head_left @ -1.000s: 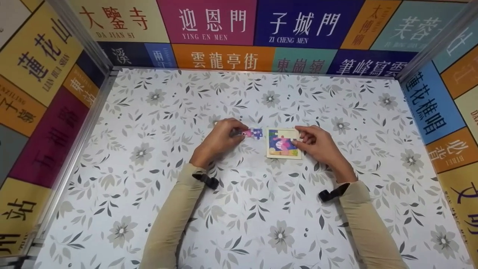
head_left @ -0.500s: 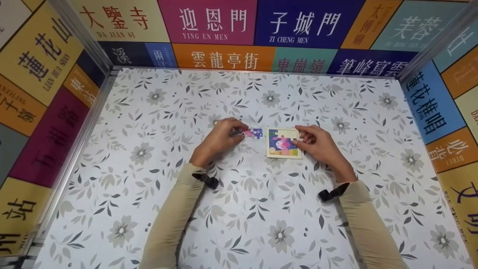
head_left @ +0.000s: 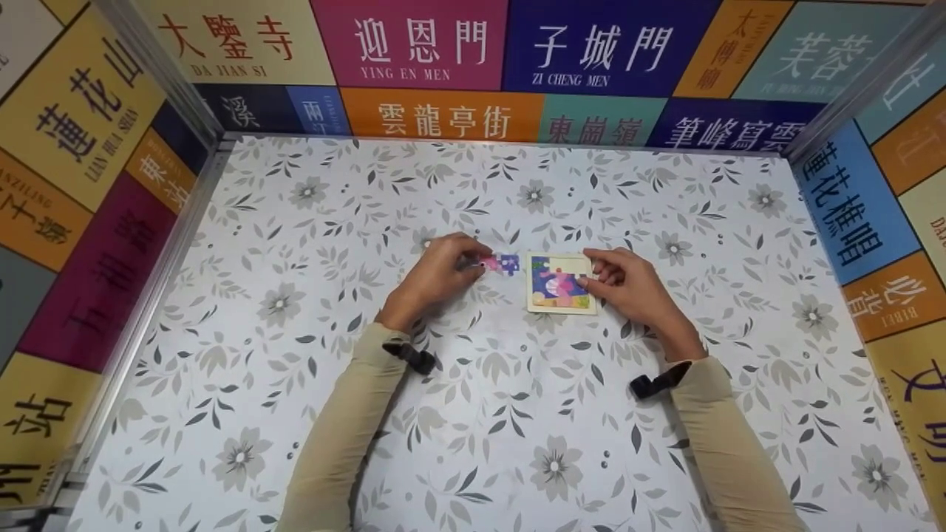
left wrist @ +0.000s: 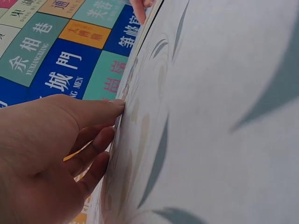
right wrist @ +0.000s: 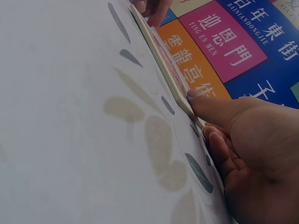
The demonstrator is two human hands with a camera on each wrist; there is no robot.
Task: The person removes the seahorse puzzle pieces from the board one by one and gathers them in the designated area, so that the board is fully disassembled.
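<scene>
In the head view, a small square jigsaw puzzle board (head_left: 559,311) with a pale rim lies flat near the middle of the table. Pink, blue and yellow pieces fill much of it, while a pale bare patch shows at its upper right. My right hand (head_left: 624,282) grips the board's right side, its thumb on top in the right wrist view. Just left of the board lie joined purple and pink puzzle pieces (head_left: 508,264). The thumb and fingers of my left hand (head_left: 437,275) pinch their left end, partly hiding it.
A white tablecloth (head_left: 473,414) with grey flowers and leaves covers the table. Coloured panels (head_left: 421,44) with large characters stand along the back and both sides. Each wrist wears a black strap (head_left: 661,380).
</scene>
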